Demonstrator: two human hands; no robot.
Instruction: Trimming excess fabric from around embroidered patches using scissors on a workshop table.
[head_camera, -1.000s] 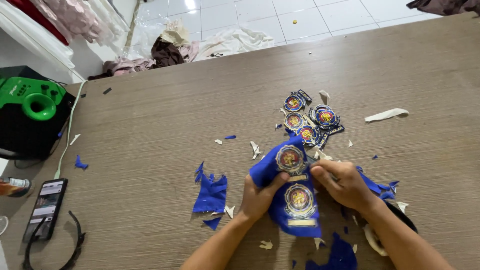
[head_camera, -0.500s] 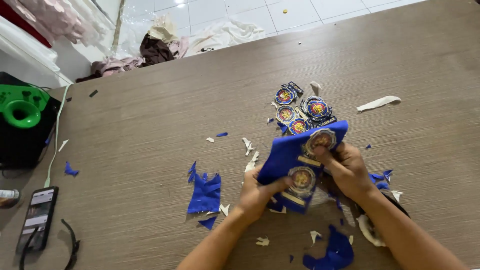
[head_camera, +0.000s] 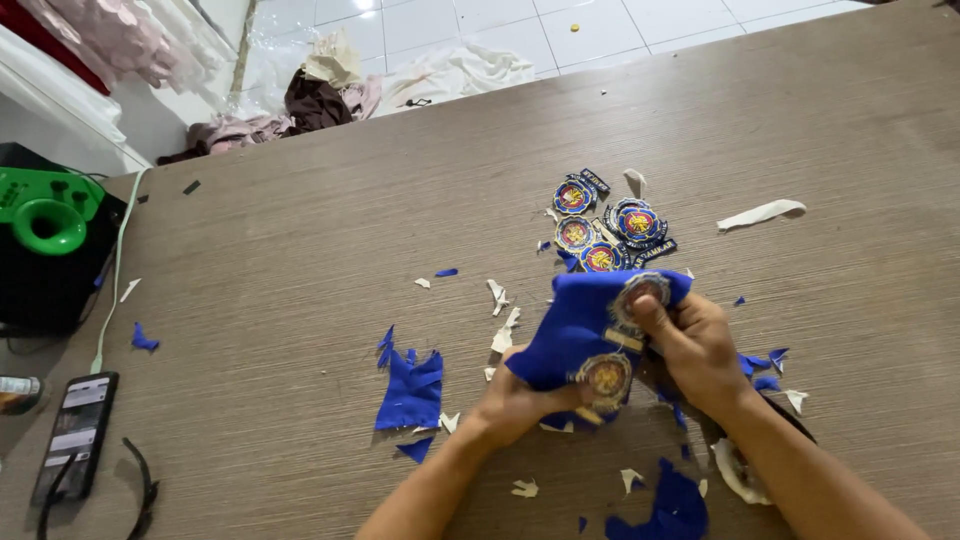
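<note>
- Blue cloth (head_camera: 575, 330) with two round embroidered badges held up off the wooden table (head_camera: 300, 290), pinched between both hands.
- Left hand (head_camera: 520, 405) closed on its lower edge; right hand (head_camera: 695, 350) closed on the upper badge, thumb on top.
- Beyond the grip: pile of cut-out patches (head_camera: 605, 225).
- Left of the grip: blue scraps (head_camera: 410, 390).
- Cloth's underside hidden by fingers.

Matt blue cloth (head_camera: 575, 330) (embroidered badges stitched on) lies over a wood-grain table (head_camera: 300, 290), beside a glossy green plastic device (head_camera: 45, 205).
</note>
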